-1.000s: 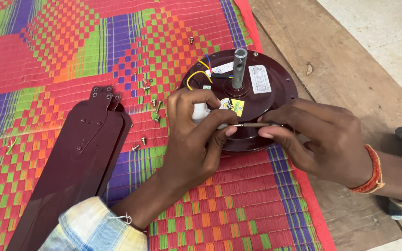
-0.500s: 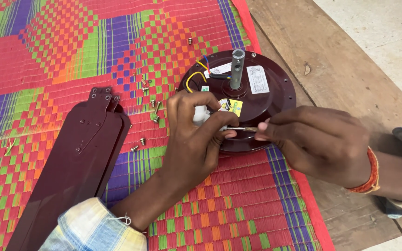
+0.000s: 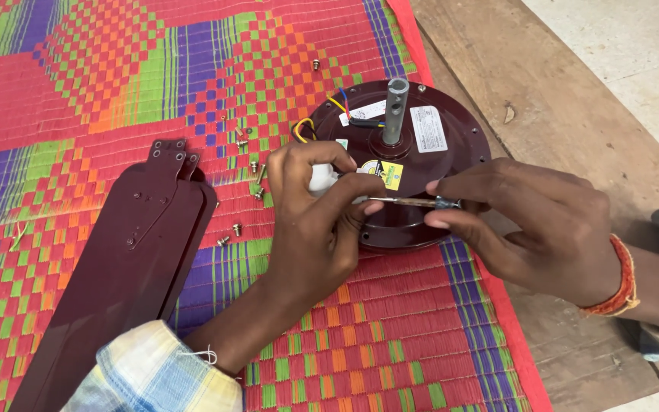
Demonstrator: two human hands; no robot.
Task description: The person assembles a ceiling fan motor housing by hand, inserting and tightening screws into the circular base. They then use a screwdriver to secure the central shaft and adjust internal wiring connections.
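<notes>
Woven mat (image 3: 78, 76) underneath, bright pattern: dropped part vanishes in it. Stacked maroon blades (image 3: 127, 259) left, apart from your arms. Fan motor housing (image 3: 451, 152) sits at mat edge, unclamped; push sideways and it can skid toward wood floor. Your left hand (image 3: 314, 229) pinched on small white part (image 3: 322, 181) at housing's near-left rim. Your right hand (image 3: 543, 229) closed on screwdriver (image 3: 409, 202); tip aims at your left fingertips, slip could jab them. Loose screws (image 3: 247, 183) near left wrist, easily scattered.

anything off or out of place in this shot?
Loose screws lie scattered on the mat left of the fan motor, one far off. Motor overhangs the mat edge. Nothing looks damaged.
</notes>
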